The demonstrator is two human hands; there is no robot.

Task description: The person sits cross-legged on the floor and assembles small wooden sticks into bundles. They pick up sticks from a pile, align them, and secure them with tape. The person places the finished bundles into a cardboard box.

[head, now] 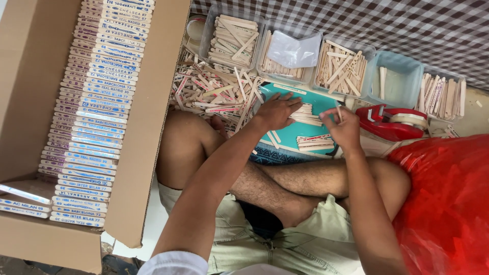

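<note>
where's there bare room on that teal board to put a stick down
Bare teal shows on the teal board between the left hand and the lower stick bundle. Crowded: the loose stick pile at left, the tape dispenser at right.

A large cardboard box [147, 127] at the floor's left edge holds rows of printed stick packs [97, 102]. Clear plastic tubs [397, 81] line the far edge beneath a checked cloth [356, 23]. A red tape dispenser [392, 122] sits beside a red plastic bag [448, 203] at the right.
</note>
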